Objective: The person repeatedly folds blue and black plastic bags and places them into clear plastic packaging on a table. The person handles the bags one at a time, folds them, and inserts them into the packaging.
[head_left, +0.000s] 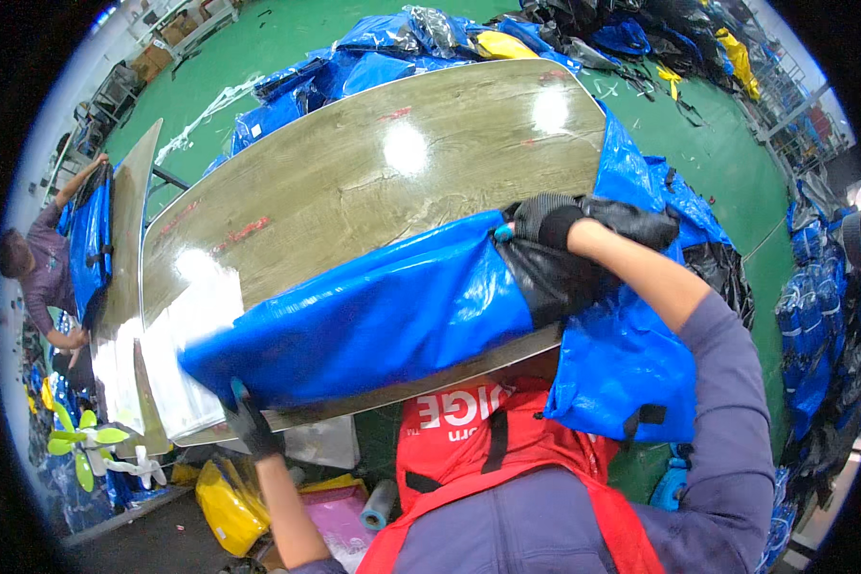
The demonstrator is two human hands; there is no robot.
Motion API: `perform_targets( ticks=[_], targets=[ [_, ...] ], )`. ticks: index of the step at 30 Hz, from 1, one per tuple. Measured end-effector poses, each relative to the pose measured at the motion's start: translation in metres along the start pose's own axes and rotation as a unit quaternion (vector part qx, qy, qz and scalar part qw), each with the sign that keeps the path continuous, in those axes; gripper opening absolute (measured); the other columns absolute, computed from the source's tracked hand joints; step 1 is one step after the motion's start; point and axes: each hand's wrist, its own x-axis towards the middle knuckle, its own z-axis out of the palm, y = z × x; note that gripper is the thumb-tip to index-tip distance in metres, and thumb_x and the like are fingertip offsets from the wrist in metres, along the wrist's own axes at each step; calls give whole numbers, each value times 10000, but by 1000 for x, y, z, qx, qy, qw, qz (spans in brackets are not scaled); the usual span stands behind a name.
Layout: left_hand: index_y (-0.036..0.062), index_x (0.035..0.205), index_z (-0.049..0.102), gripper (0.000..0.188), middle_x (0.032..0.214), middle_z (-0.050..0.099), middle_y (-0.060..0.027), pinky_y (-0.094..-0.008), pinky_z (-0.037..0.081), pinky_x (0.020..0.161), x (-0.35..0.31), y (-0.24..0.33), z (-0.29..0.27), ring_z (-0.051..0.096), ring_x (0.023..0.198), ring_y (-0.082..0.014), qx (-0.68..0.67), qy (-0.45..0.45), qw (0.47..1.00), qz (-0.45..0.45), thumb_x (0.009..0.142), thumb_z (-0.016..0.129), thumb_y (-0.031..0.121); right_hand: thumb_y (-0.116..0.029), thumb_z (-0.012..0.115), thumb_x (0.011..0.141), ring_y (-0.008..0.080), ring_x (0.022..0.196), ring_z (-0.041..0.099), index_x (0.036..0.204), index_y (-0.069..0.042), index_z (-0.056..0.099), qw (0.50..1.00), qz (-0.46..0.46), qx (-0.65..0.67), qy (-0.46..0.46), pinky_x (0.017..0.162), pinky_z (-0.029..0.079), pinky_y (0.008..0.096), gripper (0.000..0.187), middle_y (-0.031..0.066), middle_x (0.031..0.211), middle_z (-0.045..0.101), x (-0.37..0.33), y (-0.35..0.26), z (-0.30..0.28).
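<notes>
A glossy blue tarpaulin bag (373, 311) with a black end section lies flattened along the near side of a wood-patterned table (354, 167). My left hand (251, 426), in a dark glove with a teal fingertip, is closed at the bag's lower left corner; its other fingers are partly hidden by the fabric, and that end is blurred. At the other end, my right hand (545, 222), in a grey and black glove, grips the black section from above. More blue fabric (627, 368) with a black patch hangs over the table's right edge, below my right forearm.
Blue bags (378, 72) are heaped beyond the table's far edge. Black and blue piles (631, 38) lie on the green floor (717, 177). At left another person (48, 258) handles a blue bag. A green-bladed fan (86, 440) stands lower left, near a yellow bag (230, 507).
</notes>
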Motion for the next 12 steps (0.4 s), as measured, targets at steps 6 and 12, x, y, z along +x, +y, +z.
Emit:
perform_targets(
  ticks=[6,12],
  targets=[
    [-7,1270,535,611,1206,572,-254,-453,417,959,-3,72,53,549,1095,-390,434,12,875,215,822,676,383,-623,401,878,365,925,664,963,-100,730,995,88,-33,33,823,510,466,624,185,975,686,-9,3,-4],
    [85,1452,346,692,1394,433,-246,-477,252,1123,-12,149,94,367,1331,-401,505,-60,651,563,822,612,192,-662,459,841,329,934,675,949,-85,735,995,84,-41,18,836,514,463,649,185,996,685,0,6,4]
  ],
)
